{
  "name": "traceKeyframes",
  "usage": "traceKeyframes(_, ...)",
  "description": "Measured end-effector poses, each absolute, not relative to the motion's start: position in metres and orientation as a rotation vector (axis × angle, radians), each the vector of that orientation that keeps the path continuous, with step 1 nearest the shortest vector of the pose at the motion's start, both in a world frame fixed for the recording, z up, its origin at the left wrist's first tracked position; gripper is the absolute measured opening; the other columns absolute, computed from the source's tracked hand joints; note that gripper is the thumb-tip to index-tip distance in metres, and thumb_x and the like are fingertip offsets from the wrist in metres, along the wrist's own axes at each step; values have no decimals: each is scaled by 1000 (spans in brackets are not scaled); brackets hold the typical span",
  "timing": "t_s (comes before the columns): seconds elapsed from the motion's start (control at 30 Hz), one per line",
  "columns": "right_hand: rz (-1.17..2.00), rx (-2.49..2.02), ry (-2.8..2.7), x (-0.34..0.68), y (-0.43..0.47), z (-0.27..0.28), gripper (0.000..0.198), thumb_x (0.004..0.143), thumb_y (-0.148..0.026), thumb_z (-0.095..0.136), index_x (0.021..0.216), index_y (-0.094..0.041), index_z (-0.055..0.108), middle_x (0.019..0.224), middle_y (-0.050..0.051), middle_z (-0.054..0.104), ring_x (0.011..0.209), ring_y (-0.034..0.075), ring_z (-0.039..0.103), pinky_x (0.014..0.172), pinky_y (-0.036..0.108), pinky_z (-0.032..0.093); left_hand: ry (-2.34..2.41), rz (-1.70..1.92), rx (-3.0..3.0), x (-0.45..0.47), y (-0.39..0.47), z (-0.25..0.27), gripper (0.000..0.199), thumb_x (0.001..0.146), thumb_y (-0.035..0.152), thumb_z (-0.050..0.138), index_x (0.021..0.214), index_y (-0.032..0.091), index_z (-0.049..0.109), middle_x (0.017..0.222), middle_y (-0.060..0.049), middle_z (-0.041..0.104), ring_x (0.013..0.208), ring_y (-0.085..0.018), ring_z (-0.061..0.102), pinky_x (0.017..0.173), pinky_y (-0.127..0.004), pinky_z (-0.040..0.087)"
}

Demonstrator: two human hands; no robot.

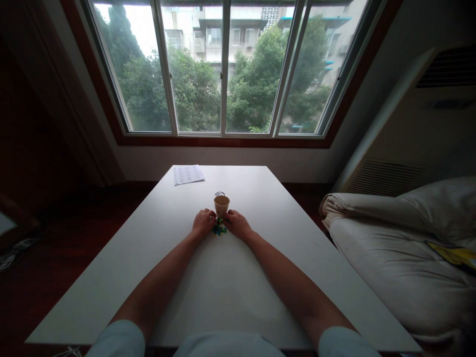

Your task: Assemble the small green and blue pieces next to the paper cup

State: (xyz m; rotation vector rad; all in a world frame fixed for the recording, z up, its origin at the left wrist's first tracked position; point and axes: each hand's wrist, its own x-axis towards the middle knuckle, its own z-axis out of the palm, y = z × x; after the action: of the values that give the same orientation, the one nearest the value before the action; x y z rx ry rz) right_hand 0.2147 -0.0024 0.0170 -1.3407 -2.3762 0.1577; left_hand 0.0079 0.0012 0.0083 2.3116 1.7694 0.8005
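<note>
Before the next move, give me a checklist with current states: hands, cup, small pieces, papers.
1. Paper cup upright: ok.
2. Left hand and right hand flanking the cup, one per side: ok.
3. Grip of either hand: cannot tell, fingertips too small.
4. Blue and green pieces clear of hands: not ok, they lie close between them.
5. Cup contents: cannot tell, bottom hidden.
6. Printed papers away from hands: ok, far left corner.
</note>
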Motion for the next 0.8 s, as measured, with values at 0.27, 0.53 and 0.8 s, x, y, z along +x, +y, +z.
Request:
traceKeyframes(0.27, 197, -1304, -2273, 214, -6, 23, 13, 99, -27, 55, 101, -21, 66, 100, 5, 66, 92, 16, 58, 81, 25, 41, 1776, 779, 2312, 8, 0, 11, 21, 88, 27, 56, 97, 22, 74, 106, -8, 68, 101, -23, 59, 88, -34, 45)
traceKeyframes(0.53, 93, -1280, -2411, 212, -8, 24, 27, 91, -38, 68, 114, -24, 68, 110, 6, 64, 105, 21, 55, 91, 30, 40, 1775, 789, 2302, 9, 0, 10, 22, 88, 26, 56, 98, 23, 75, 105, -8, 68, 101, -22, 58, 90, -33, 44)
traceKeyframes(0.8, 85, -1356, -2411, 215, -4, 20, 22, 98, -37, 59, 113, -26, 69, 105, 6, 63, 105, 20, 54, 88, 28, 40, 1785, 777, 2298, 10, 0, 11, 22, 88, 26, 56, 98, 22, 75, 105, -8, 69, 102, -23, 58, 90, -34, 45)
